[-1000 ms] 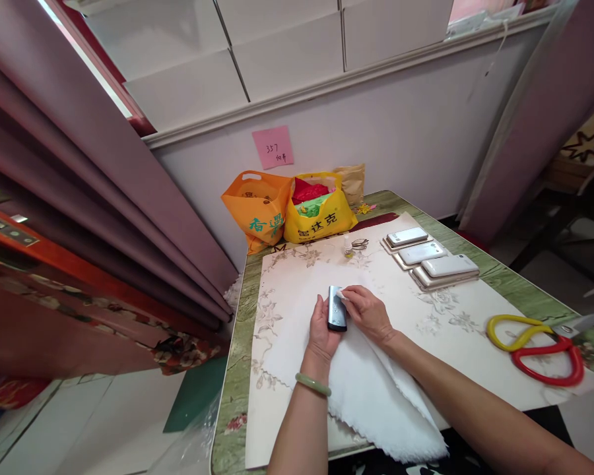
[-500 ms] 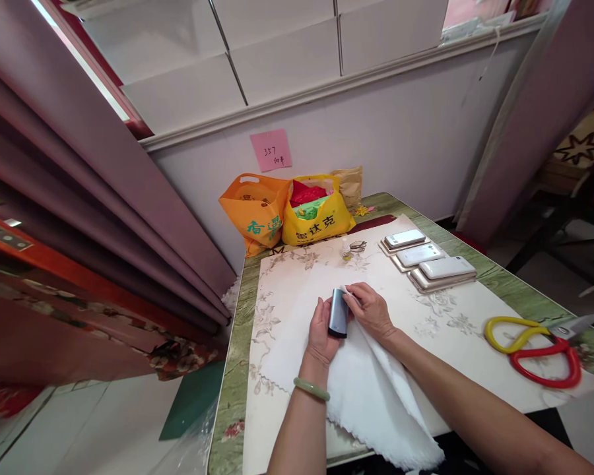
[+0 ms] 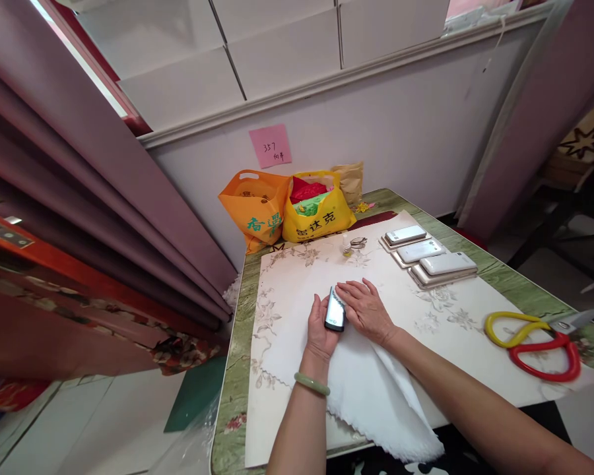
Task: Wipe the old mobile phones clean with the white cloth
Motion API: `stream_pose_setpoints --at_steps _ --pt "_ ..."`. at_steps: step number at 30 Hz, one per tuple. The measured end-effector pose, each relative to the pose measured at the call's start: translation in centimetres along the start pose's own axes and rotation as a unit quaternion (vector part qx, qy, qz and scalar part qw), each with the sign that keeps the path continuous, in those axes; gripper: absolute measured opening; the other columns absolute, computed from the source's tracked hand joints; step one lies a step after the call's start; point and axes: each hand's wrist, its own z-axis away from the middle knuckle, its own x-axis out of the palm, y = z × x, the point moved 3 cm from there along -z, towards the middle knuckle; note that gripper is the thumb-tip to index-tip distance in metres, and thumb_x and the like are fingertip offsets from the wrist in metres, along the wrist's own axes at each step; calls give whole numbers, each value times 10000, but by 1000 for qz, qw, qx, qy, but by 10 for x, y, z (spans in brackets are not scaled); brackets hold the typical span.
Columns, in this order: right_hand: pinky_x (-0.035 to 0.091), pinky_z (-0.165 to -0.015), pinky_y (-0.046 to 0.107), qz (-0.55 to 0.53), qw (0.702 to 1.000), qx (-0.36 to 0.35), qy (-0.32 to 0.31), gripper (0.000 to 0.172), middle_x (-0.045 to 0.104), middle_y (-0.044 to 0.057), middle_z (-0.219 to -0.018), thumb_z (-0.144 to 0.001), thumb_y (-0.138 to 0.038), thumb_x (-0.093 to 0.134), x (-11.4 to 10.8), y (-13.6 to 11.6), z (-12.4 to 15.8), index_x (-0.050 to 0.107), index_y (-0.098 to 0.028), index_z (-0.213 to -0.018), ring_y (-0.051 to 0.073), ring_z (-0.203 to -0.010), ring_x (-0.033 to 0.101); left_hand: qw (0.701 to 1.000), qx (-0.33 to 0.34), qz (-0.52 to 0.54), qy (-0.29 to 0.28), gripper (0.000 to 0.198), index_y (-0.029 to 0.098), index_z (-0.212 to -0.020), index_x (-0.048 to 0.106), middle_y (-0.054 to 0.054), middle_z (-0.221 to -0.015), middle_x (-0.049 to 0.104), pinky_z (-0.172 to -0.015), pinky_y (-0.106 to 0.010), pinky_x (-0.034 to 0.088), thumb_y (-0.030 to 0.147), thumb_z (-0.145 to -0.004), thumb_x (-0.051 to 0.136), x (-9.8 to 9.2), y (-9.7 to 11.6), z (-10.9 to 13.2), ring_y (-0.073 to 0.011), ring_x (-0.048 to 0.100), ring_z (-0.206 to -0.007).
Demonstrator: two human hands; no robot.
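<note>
Head view: left hand (image 3: 321,333) cradles shiny, dark-ended device (image 3: 334,310) over white cloth (image 3: 376,399), fingers curled round it. Right hand (image 3: 365,309) lies across device's upper edge, fingers stretched; can't tell whether they pinch anything. Handling looks unfinished: device not set down yet. Farther right, phones (image 3: 419,251) sit in three piles, handled or waiting unclear. Scissors (image 3: 558,340) farthest out.

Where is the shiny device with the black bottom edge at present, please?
In the head view, the shiny device lies in the left hand, below and right of centre, with the right hand at its right side.
</note>
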Motion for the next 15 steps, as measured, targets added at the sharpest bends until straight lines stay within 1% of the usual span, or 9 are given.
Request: stream_pose_setpoints --at_steps 3,6,10,12,15 --pt "101 -1135 493 18 1000 -6 -19 560 510 45 -1400 -850 -194 436 -2 -2 4 446 -262 -1405 262 -1287 393 1000 -6 -1 -12 459 100 -1096 653 -141 -1073 685 -931 -351 461 486 -878 532 2 0 1 -245 633 -1014" --pt "98 -1135 497 20 999 -19 -27 546 506 66 -1390 -856 -208 434 -7 -8 8 446 -243 -1400 257 -1278 399 1000 -5 1 -14 471 99 -1100 652 -140 -1070 686 -918 -343 462 495 -870 541 2 0 1 -243 637 -1001" --pt "103 -1134 503 11 998 -49 -40 518 537 75 -1321 -851 -204 432 -15 -23 15 480 -236 -1365 246 -1229 437 1000 0 8 1 424 122 -1030 666 -113 -977 703 -900 -349 469 495 -858 561 -1 -1 1 -230 652 -938" --pt "105 -1135 507 11 997 -63 -51 535 548 72 -1301 -834 -196 444 -19 -32 20 479 -235 -1366 247 -1193 459 1000 -2 7 15 415 129 -1008 668 -98 -918 707 -882 -350 479 501 -855 563 -2 -1 1 -220 661 -883" --pt "116 -1135 514 7 994 -86 -64 580 549 66 -1312 -813 -204 470 -20 -42 31 455 -237 -1392 253 -1158 479 999 -11 -4 36 441 133 -1027 664 -85 -856 709 -862 -360 493 523 -848 563 -3 -1 3 -214 669 -812"
